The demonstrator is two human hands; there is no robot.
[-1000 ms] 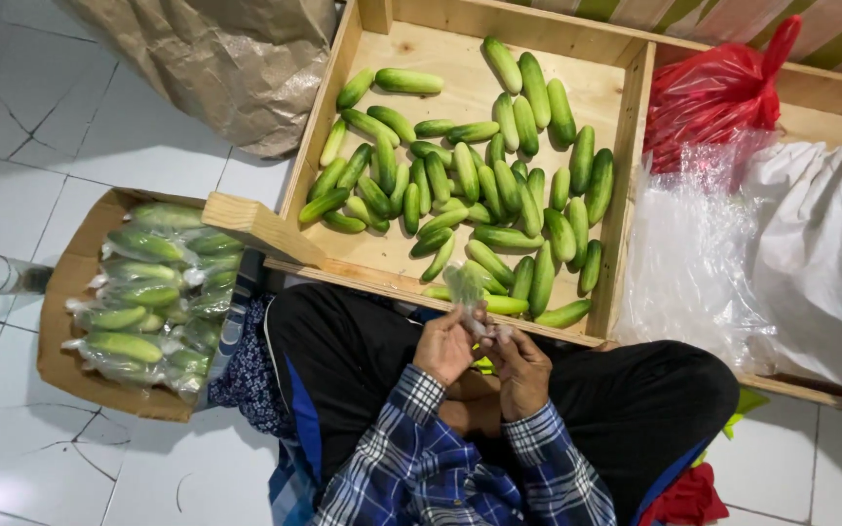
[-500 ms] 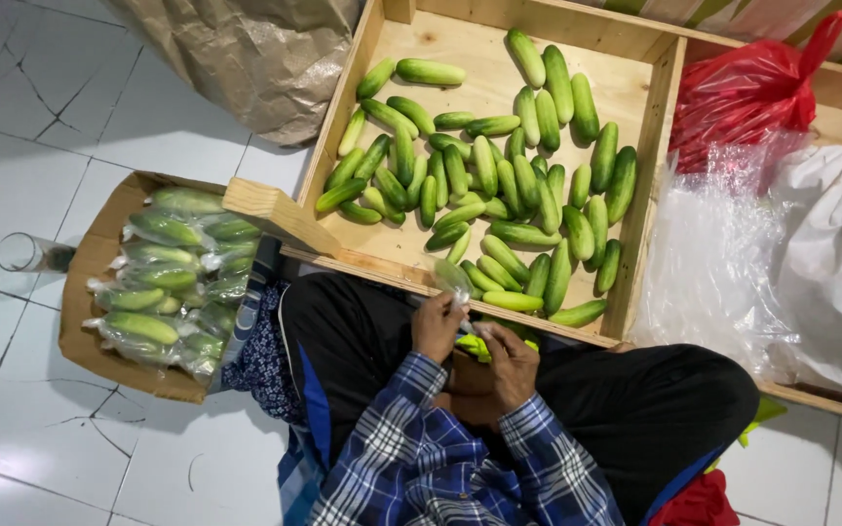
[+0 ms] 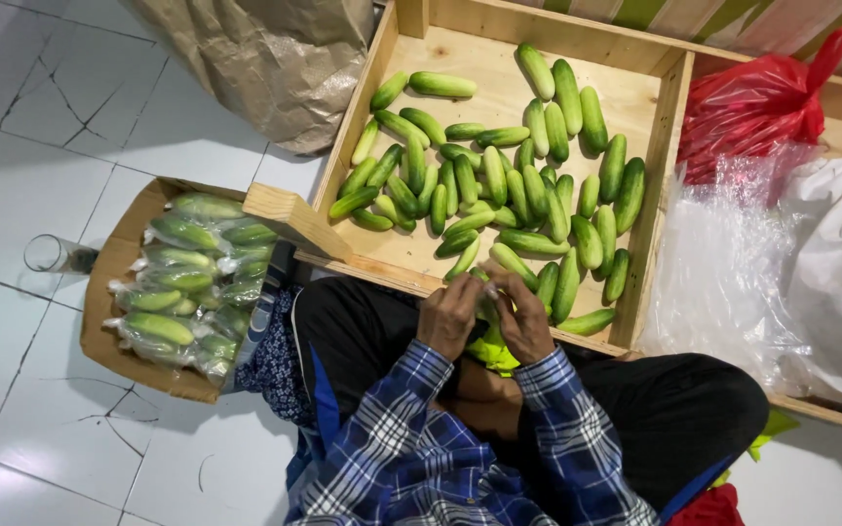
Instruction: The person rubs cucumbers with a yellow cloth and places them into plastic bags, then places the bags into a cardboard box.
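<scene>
White tiled floor (image 3: pixel 41 127), cracked in places. Left hand (image 3: pixel 448 317) and right hand (image 3: pixel 520 317) close together over the lap, fingers curled on a small clear bag (image 3: pixel 487 310) at the edge of a wooden crate (image 3: pixel 660 195) of loose cucumbers (image 3: pixel 499 185). Cardboard box (image 3: pixel 109 282) of bagged cucumbers at left.

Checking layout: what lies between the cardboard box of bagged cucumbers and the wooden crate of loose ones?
Head view: a wooden block on the cardboard box edge, running up to the wooden crate.

Left hand (image 3: pixel 450 317) and right hand (image 3: pixel 521 319) meet, fingers curled (knuckles up).
</scene>
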